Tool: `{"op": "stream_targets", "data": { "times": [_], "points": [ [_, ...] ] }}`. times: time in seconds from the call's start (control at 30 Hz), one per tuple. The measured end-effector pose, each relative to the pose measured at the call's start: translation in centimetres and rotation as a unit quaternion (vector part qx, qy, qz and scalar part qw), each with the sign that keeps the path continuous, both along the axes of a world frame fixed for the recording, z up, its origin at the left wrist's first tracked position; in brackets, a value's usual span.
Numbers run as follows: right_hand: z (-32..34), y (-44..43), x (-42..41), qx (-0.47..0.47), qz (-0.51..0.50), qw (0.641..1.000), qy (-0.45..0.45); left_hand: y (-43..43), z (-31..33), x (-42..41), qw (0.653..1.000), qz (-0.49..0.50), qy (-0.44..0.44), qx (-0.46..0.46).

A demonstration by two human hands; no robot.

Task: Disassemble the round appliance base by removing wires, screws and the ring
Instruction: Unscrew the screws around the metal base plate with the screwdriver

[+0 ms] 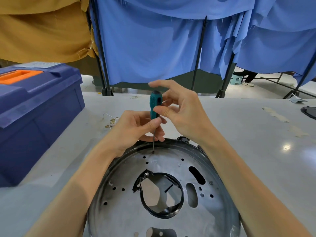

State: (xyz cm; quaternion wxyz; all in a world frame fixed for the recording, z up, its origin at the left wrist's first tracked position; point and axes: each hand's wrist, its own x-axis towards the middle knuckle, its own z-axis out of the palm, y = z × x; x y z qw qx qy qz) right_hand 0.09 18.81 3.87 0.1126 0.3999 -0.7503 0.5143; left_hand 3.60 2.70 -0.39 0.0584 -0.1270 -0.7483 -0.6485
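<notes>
The round appliance base (164, 194) lies flat on the table in front of me: a grey metal plate with many holes, a dark outer ring (135, 147) and a black ring (162, 214) around its central opening. A teal-handled screwdriver (154, 106) stands upright, its tip in a screw hole (153, 152) at the plate's far edge. My left hand (136, 129) pinches the bottom of the handle and the shaft. My right hand (179, 108) is at the handle's right side, thumb against it, fingers spread and loose.
A blue toolbox (37, 106) with an orange handle stands at the left. Removed wires and small connectors (111, 121) lie on the grey table (248, 142) behind my left hand. A dark object (309, 112) sits at the right edge. Blue and mustard curtains hang beyond.
</notes>
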Motion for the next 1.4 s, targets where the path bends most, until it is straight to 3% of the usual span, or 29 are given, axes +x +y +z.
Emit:
{"op": "stream_targets", "data": {
  "times": [0.37, 0.53, 0.8, 1.0, 1.2, 1.4],
  "points": [
    [0.09, 0.32, -0.1, -0.025, 0.001, 1.0, -0.019, -0.4, -0.26, -0.09, 0.999, -0.029, -0.015, 0.023],
    [-0.14, -0.44, 0.31, -0.002, 0.01, 1.0, -0.026, -0.14, -0.18, -0.26, 1.0, 0.025, 0.0, -0.002],
    [0.03, 0.08, -0.06, -0.004, -0.018, 1.0, 0.005, -0.43, -0.2, -0.15, 0.999, 0.004, 0.003, 0.044],
    [0.04, -0.14, 0.07, -0.027, -0.003, 1.0, -0.015, -0.31, -0.25, -0.34, 0.999, 0.046, 0.019, 0.017],
    [0.09, 0.27, -0.32, -0.04, 0.001, 0.999, -0.031, -0.3, -0.2, -0.09, 0.999, -0.001, 0.013, 0.029],
    [0.22, -0.17, 0.16, -0.038, 0.01, 0.999, -0.031, -0.33, -0.45, -0.53, 0.998, 0.061, 0.026, 0.015]
  ]
}}
